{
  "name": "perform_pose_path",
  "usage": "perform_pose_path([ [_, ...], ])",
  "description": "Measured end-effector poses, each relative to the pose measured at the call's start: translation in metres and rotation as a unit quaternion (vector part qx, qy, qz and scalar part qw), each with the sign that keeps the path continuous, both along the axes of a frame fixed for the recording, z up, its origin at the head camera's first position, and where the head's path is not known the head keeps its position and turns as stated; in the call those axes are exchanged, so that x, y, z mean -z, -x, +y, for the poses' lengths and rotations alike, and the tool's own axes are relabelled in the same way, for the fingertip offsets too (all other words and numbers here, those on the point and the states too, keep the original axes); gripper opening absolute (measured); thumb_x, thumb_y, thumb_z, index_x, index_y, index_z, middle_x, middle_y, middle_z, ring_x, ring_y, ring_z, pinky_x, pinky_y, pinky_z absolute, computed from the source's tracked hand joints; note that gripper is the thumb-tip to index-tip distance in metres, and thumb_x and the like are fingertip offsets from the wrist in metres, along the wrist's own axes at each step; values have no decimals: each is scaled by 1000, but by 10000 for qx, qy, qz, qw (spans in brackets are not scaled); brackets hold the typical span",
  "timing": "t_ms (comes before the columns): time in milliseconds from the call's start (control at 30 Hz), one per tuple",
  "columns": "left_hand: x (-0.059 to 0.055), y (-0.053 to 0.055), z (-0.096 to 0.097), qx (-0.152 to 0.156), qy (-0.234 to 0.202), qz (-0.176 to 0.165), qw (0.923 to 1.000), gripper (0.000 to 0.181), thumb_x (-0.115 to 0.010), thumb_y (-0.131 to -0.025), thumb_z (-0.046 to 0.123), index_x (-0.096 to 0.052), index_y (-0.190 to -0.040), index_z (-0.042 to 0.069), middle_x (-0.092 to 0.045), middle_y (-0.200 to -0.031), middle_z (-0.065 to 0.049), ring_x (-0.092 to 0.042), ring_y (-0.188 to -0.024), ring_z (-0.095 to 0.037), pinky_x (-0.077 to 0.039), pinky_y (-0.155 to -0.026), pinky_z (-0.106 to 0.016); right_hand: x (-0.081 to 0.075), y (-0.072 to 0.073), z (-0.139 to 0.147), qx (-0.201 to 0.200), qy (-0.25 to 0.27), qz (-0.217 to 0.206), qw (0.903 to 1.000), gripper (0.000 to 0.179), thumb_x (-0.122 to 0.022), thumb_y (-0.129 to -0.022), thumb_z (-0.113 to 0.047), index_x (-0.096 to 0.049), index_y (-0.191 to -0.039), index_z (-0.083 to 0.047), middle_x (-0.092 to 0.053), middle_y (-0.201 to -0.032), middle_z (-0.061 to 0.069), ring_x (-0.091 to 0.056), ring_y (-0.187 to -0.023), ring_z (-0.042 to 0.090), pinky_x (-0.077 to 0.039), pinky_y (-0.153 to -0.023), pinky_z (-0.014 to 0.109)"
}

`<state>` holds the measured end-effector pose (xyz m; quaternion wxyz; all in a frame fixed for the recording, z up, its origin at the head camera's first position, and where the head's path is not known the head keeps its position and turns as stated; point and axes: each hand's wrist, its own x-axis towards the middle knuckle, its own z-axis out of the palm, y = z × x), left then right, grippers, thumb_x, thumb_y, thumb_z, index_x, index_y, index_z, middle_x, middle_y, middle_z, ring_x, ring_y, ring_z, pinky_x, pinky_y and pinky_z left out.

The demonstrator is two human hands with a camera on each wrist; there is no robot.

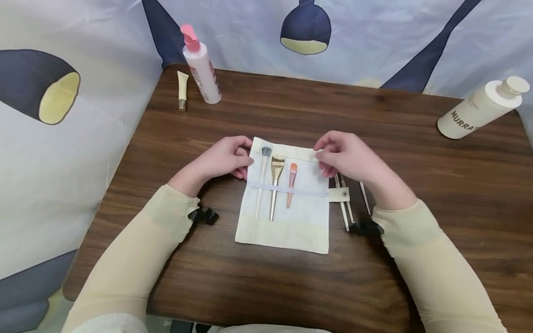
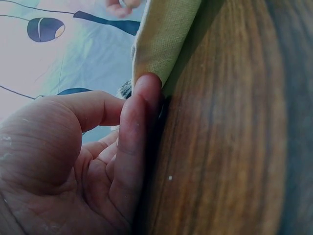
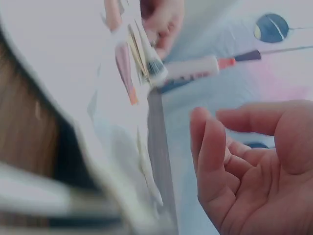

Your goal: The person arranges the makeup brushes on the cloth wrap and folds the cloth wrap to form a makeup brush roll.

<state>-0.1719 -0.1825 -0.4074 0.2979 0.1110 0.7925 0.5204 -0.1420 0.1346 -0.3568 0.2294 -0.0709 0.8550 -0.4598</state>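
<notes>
A cream and pale-blue cloth brush roll (image 1: pixel 283 233) lies open on the table. An elastic strip crosses three makeup brushes: a slim one with dark bristles (image 1: pixel 266 151), a gold flat one (image 1: pixel 276 167) and a small pink one with orange bristles (image 1: pixel 293 167). At the upper left edge, my left hand (image 1: pixel 226 156) pinches the cloth between thumb and fingertips; the left wrist view shows the cloth's folded border (image 2: pixel 164 41) there. My right hand (image 1: pixel 343 155) is over the upper right corner, thumb and forefinger slightly apart with nothing between them in the right wrist view.
Several slim brushes (image 1: pixel 344 215) lie right of the roll, partly under its snap tab (image 1: pixel 339 194) and my right wrist. A pink-topped pump bottle (image 1: pixel 202 74) and a small tube (image 1: pixel 182 90) are at the back left. A white bottle (image 1: pixel 474 111) stands back right.
</notes>
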Motion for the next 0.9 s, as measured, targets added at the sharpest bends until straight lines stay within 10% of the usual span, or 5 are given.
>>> perform_pose_path([
  [433, 3, -4, -2, -8, 49, -34, 10000, 33, -61, -100, 6, -51, -131, -1, -71, -81, -11, -70, -63, -19, -62, -61, -32, 7, 1, 80, 240, -1241, 361, 9913, 17, -59, -103, -11, -67, -107, 3, -69, -88, 14, -67, -73, 21, -59, -65, 31],
  [900, 2, -6, -17, -37, 160, -83, 9998, 34, -62, -100, 6, -51, -132, -1, -72, -82, -12, -70, -63, -19, -63, -62, -32, 15, -2, 57, 88, -2964, 574, 9533, 30, -71, -95, -37, -66, -95, -7, -69, -70, 3, -66, -61, 15, -46, -66, 37],
])
